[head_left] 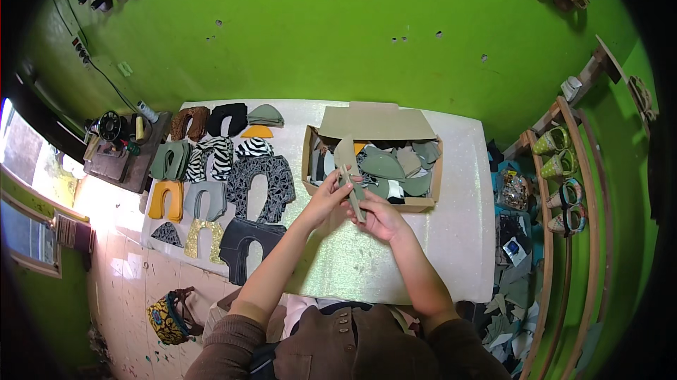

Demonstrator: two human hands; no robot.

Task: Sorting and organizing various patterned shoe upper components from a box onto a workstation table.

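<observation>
Over the front of an open cardboard box [310, 181], both my hands are closed on grey-green flat cut pieces [357, 200], seen nearly edge-on. My left hand [326, 198] grips them from the left, and my right hand [381, 218] pinches their lower end. The fingers partly hide how many pieces there are. Inside the box lie many loose cut pieces [384, 164], mostly grey-green, with some black-and-white, yellow and beige. To the left, U-shaped cut pieces are laid in stacks: zebra-striped [209, 159], black-patterned [243, 181], plain black [236, 246] and yellow [166, 200].
A pale, shiny cover lies over the table [451, 253]. Wooden racks with sandals [564, 163] stand at the right, beside a heap of scraps [518, 295]. A small side table [127, 168] holds tools at the left. A patterned bag [168, 318] is on the floor.
</observation>
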